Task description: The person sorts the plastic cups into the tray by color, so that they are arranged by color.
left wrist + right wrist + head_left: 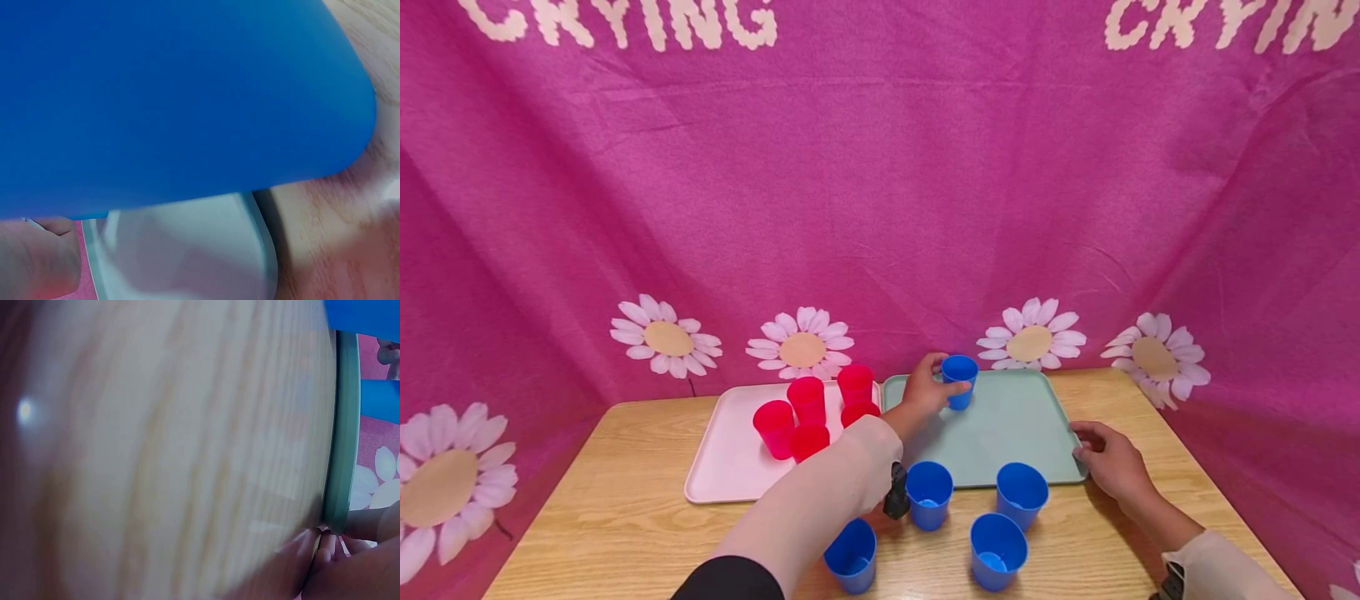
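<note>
In the head view my left hand [925,390] holds a blue cup [958,397] upright, thumb and fingers round its sides, at the far left part of the green tray [1007,425]. Whether its base touches the tray cannot be told. My right hand [1114,463] grips the tray's right rim near the front corner; the right wrist view shows fingers [369,522] at the tray's edge [344,437]. A blue cup's wall [181,106] fills most of the left wrist view, with part of my left hand [40,259] below it.
Several blue cups [998,554] stand on the wooden table [602,500] in front of the green tray. To the left, a pink tray [722,454] bears several red cups [807,402], partly hidden by my left forearm. A magenta flowered cloth [880,208] hangs behind.
</note>
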### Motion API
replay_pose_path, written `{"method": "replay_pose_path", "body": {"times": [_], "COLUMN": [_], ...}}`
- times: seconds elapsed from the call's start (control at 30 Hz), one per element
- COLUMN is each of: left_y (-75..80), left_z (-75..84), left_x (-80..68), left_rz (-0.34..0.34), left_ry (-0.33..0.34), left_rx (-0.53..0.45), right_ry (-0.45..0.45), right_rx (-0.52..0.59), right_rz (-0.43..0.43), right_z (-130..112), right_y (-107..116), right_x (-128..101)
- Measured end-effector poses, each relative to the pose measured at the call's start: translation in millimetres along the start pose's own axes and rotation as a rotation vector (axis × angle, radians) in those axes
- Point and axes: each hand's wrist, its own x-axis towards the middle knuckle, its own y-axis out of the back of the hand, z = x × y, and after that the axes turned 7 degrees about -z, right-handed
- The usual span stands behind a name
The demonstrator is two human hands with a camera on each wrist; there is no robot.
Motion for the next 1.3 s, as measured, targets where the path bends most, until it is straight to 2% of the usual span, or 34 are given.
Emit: {"method": "replay_pose_path", "body": {"times": [0.37, 0.53, 0.83, 0.97, 1.3], "left_y": [2.8, 4.8, 14.6, 18.0, 24.0], "left_z": [-1.7, 0.4, 11.7, 14.2, 21.3], "left_x": [-1.4, -5.0, -16.5, -17.9, -33.7], "left_rz": [-0.009, -0.002, 0.071, 0.088, 0.058], "left_ry": [0.006, 0.018, 0.0, 0.015, -0.013], "left_rx": [0.01, 0.045, 0.187, 0.184, 0.204], "right_ry": [-0.007, -0.005, -0.004, -0.004, -0.009], "right_rx": [0.002, 0.009, 0.008, 0.003, 0.001], "right_rz": [-0.009, -0.011, -0.011, -0.015, -0.014], "right_z": [-0.1, -0.6, -1.5, -1.8, -2.3], "right_y": [-0.1, -0.2, 0.1, 0.1, -0.4], "right_x": [-0.6, -0.8, -1.1, -1.7, -1.9]}}
